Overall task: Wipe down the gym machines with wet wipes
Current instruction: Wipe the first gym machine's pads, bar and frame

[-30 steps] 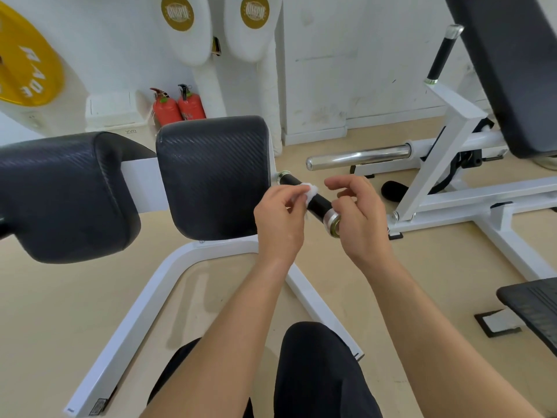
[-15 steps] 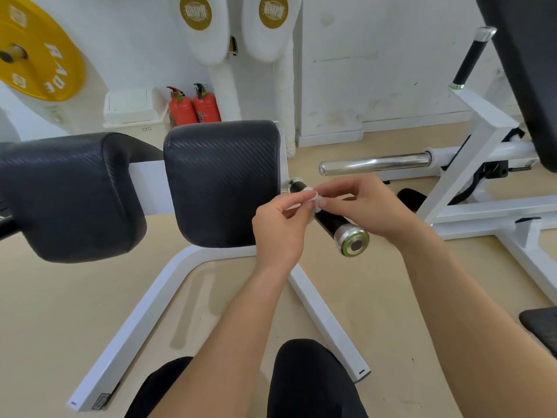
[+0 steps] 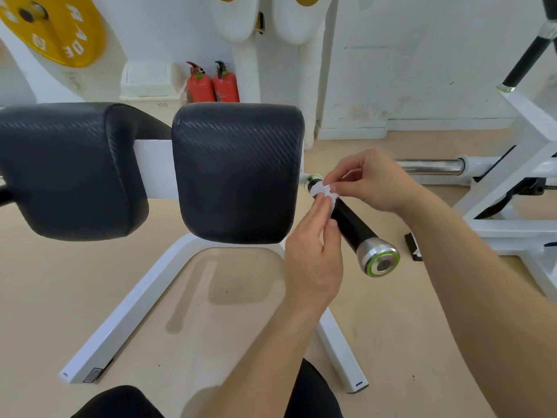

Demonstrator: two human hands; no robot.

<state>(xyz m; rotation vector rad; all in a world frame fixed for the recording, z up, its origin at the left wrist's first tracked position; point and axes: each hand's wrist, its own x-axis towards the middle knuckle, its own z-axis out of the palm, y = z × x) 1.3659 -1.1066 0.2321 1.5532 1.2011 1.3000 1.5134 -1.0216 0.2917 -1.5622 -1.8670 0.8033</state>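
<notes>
A black handle (image 3: 352,224) with a silver, green-ringed end cap (image 3: 381,262) sticks out to the right of a black padded cushion (image 3: 238,173) on a white machine frame (image 3: 135,309). A small white wet wipe (image 3: 324,193) is bunched round the handle's inner end, near the cushion. My left hand (image 3: 313,260) pinches the wipe from below. My right hand (image 3: 373,182) pinches it from above and the right. A second black pad (image 3: 69,173) sits to the left.
Another white machine (image 3: 524,188) with a chrome bar (image 3: 431,165) stands at the right. Two red fire extinguishers (image 3: 212,84) stand against the back wall, beside a yellow weight plate (image 3: 57,25). My dark-clothed knees (image 3: 313,396) are at the bottom over the tan floor.
My right hand left the handle's end cap and joined my left hand on the wipe. The wipe has shifted along the handle toward the cushion, baring the black grip and end cap.
</notes>
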